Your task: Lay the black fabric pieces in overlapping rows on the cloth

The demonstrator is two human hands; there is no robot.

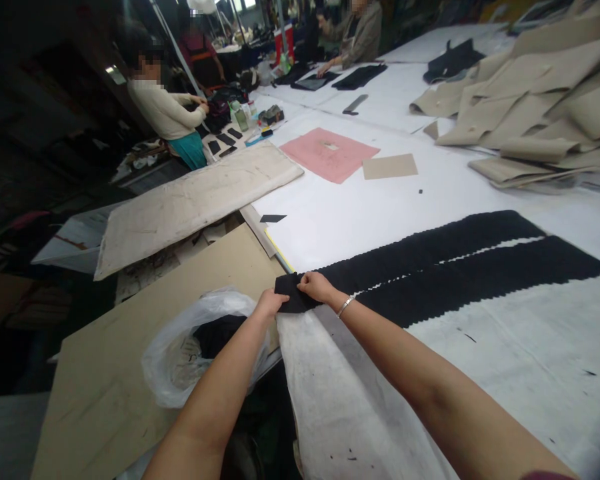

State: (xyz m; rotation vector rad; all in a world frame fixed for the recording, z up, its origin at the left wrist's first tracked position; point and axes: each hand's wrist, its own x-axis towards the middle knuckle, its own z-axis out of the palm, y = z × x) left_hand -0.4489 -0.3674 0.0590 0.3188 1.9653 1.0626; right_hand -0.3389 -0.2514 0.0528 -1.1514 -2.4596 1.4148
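Both hands are on a small black fabric piece [286,287] at the near left edge of the white table. My left hand [271,303] grips its left side, thumb on top and the other fingers hidden underneath. At its upper right, my right hand [316,285] has thumb and fingertips pinched together on the cloth; a metal bracelet [346,307] is on that wrist. Reaching right from there lie long black fabric strips [445,247] with zigzag edges, side by side with a thin gap between them.
A plastic bag [160,360] with black cloth inside sits on a tan board [105,380] at left. Farther off lie a pink sheet [325,160], a beige rectangle [390,167] and a heap of beige pieces [535,100]. Several people work beyond, one in a cream top [160,110].
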